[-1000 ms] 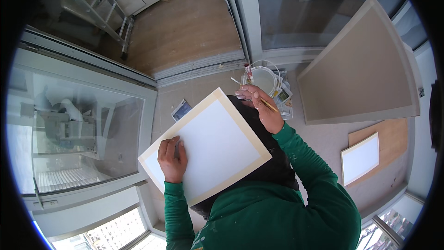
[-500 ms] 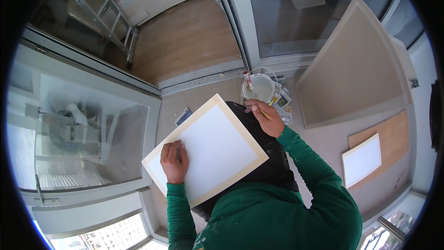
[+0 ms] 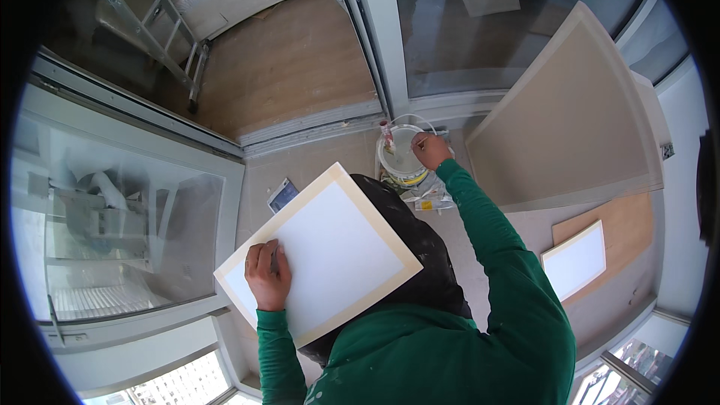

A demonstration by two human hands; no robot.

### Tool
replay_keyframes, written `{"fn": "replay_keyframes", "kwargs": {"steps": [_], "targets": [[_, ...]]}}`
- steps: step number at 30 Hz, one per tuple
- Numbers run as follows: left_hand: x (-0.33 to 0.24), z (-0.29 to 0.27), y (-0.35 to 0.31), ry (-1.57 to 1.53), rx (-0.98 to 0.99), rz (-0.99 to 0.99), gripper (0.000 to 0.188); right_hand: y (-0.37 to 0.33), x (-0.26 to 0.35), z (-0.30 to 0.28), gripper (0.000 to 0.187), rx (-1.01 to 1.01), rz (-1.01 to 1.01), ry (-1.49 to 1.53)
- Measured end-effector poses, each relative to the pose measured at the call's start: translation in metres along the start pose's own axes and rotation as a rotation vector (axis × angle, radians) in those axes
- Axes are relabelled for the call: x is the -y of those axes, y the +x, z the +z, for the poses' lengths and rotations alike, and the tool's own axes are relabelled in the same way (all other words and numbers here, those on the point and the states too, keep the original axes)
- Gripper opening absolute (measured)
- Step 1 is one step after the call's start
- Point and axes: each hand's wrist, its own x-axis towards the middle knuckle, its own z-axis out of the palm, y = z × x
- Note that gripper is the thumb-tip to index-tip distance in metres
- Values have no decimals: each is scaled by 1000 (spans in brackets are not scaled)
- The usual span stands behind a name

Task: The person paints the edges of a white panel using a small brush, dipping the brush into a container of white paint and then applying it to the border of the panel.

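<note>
A white square panel with a pale wood border [image 3: 319, 253] rests tilted across my lap. My left hand [image 3: 267, 276] lies on its lower left corner, fingers curled over the edge, gripping it. My right hand [image 3: 431, 151] reaches into a white paint bucket [image 3: 399, 159] on the tiled floor [image 3: 315, 169], closed around a thin tool handle. A smaller white panel [image 3: 574, 259] lies well apart, to my right.
</note>
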Motion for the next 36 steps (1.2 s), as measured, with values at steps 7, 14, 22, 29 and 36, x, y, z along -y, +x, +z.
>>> {"fn": "replay_keyframes", "kwargs": {"steps": [7, 14, 22, 29, 36], "targets": [[-4, 6, 14, 0, 24, 27, 16, 76, -28, 54, 42, 632, 217, -593], [0, 8, 17, 13, 47, 8, 17, 83, -17, 74, 50, 722, 205, -708], [-1, 11, 27, -19, 47, 35, 18, 71, -57, 89, 50, 569, 219, -708], [-1, 8, 23, 1, 42, 34, 18, 72, -26, 38, 42, 513, 230, -673], [3, 3, 12, 10, 29, 40, 19, 20, 20, -41, 19, 119, 189, -74]]}}
